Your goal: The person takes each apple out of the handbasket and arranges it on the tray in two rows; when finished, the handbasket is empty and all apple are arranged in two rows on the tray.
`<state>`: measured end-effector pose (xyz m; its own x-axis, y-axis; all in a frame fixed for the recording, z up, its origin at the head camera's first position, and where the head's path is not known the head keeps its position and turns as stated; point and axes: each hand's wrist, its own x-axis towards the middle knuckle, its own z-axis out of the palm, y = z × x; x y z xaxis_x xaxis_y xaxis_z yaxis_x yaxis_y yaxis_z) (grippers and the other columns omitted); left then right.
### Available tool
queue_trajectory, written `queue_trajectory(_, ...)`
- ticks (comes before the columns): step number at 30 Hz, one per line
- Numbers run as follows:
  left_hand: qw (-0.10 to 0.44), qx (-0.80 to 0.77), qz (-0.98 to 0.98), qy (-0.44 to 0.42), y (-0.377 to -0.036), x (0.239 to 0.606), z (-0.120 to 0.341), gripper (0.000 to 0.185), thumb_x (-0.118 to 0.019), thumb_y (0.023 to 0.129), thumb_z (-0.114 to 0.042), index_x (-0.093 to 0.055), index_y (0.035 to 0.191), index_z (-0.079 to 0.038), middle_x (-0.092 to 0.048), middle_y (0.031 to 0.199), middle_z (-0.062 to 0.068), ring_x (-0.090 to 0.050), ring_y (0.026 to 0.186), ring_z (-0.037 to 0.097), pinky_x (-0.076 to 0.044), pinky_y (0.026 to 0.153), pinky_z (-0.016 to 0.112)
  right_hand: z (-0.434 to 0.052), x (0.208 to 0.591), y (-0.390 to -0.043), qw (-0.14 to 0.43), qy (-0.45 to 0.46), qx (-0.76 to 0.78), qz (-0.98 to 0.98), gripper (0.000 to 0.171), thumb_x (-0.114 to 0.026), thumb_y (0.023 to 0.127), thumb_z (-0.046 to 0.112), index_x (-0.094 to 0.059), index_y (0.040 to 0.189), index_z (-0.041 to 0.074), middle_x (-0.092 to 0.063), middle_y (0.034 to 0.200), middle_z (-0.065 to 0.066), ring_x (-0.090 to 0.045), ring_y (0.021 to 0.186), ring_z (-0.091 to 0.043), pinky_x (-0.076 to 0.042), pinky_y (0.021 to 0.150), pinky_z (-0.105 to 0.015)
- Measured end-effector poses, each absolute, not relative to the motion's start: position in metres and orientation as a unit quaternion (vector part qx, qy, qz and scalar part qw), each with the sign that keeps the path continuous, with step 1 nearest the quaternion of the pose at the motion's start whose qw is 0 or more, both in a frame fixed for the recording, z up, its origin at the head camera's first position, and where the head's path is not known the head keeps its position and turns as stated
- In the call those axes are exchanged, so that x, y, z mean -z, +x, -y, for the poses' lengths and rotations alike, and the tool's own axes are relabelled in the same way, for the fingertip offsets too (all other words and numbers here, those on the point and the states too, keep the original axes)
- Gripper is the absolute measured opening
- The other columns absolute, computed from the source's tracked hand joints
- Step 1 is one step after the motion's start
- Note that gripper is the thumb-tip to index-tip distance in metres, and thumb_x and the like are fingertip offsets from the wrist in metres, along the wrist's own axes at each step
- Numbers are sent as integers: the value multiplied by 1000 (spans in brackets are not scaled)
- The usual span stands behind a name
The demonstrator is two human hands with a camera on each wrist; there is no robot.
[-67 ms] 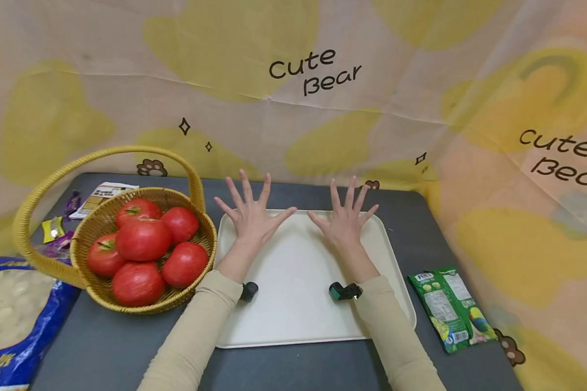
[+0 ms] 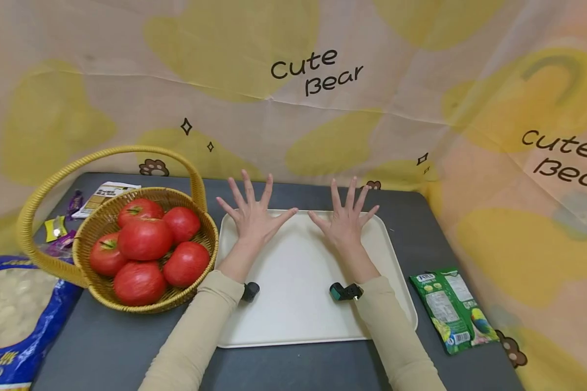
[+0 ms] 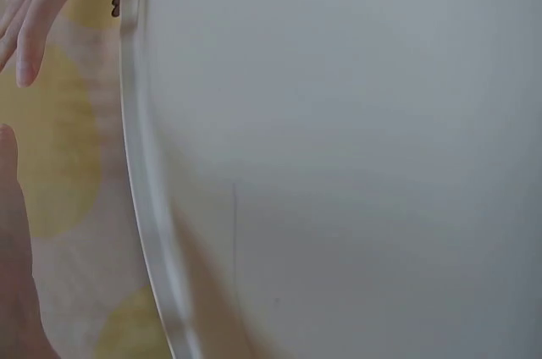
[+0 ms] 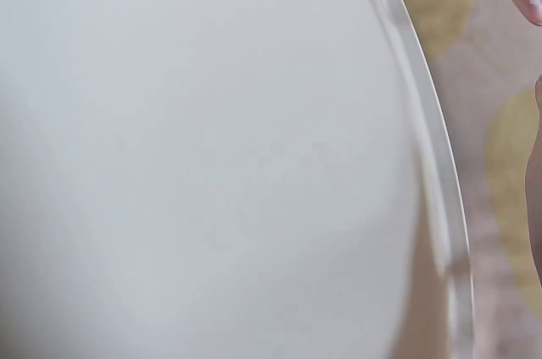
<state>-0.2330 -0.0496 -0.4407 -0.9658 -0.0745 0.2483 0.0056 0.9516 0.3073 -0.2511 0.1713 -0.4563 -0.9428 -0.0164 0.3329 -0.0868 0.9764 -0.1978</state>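
Both hands are spread wide over the far part of a white tray (image 2: 293, 293) in the head view, holding nothing. The left hand (image 2: 253, 217) has its fingers straight and fanned, thumb pointing right, near the tray's far left corner. Mirroring it, the right hand (image 2: 343, 220) fans its fingers near the far right corner, thumb pointing left. In the left wrist view the left hand (image 3: 13, 266) shows only at the left edge, beside the tray's rim (image 3: 135, 147). The right wrist view catches part of the right hand (image 4: 533, 190) at its right edge.
Left of the tray stands a yellow wicker basket (image 2: 147, 309) with a tall handle, holding several red apples (image 2: 145, 239). Beyond it lie small wrapped candies (image 2: 55, 228) and a white packet (image 2: 106, 196). A blue bag (image 2: 54, 320) lies front left, a green packet (image 2: 452, 309) right.
The head view has shifted very slightly, so the whole scene sits a little further right. Both hands keep the same spread pose.
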Motion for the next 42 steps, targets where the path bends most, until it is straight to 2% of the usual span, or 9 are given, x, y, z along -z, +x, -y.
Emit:
queue_trajectory(13,120,143,982,22,-232,443,60,103,-37,75,-90,11,153,-43,43,150,5,31,139,42,19,99,73,-161,460,-251,158,39,-114,980,105,-55,79,78,6,155,40,32,156,1,36,139,-28,10,100,-77)
queue_trajectory(17,118,137,983,13,-230,442,61,101,-38,77,-88,9,154,-42,37,153,8,24,141,45,13,101,75,-160,459,-251,158,49,-133,977,103,-55,80,76,-1,157,36,22,160,-3,26,143,-32,2,102,-77)
queue_trajectory(21,98,214,971,-28,-213,431,58,89,-42,85,-79,-19,157,-32,-10,162,10,-18,144,40,-18,109,67,-155,454,-244,141,77,-232,959,82,-61,85,63,-38,151,19,-24,158,-11,-22,143,-34,-31,104,-65)
queue_trajectory(24,80,298,948,-77,-184,416,59,65,-51,92,-62,-52,143,-23,-53,141,5,-55,122,28,-46,93,54,-146,448,-235,108,117,-329,931,51,-68,89,42,-63,127,9,-53,135,-11,-52,120,-30,-51,90,-49)
queue_trajectory(26,88,339,930,-111,-158,404,66,49,-59,93,-50,-64,132,-21,-65,126,1,-64,109,20,-52,84,47,-138,445,-228,79,147,-371,913,38,-71,90,32,-68,118,7,-58,128,-11,-58,111,-28,-55,84,-41)
queue_trajectory(32,256,382,866,-199,-93,359,132,38,-76,84,-22,-72,120,-14,-69,118,1,-65,108,17,-51,92,30,-101,424,-209,-2,225,-445,867,43,-75,87,27,-65,124,10,-57,126,-5,-58,112,-29,-56,83,-38)
queue_trajectory(38,475,349,792,-161,-62,297,212,33,-70,88,-30,-76,103,-1,-72,106,14,-63,105,2,-43,89,11,-64,398,-203,-51,274,-464,841,43,-76,86,32,-64,125,20,-57,126,5,-56,116,-25,-55,85,-31)
queue_trajectory(40,513,332,783,-119,-58,284,236,35,-69,89,-30,-76,100,2,-71,105,16,-61,105,-1,-41,89,9,-54,391,-203,-62,284,-464,837,43,-77,85,32,-64,124,21,-57,125,7,-57,115,-21,-54,85,-28)
queue_trajectory(42,506,322,797,-67,-55,277,258,31,-70,89,-24,-75,105,2,-71,113,6,-56,108,-5,-38,94,10,-45,385,-201,-74,295,-461,834,43,-77,85,31,-64,124,21,-57,125,7,-57,113,-17,-54,84,-26)
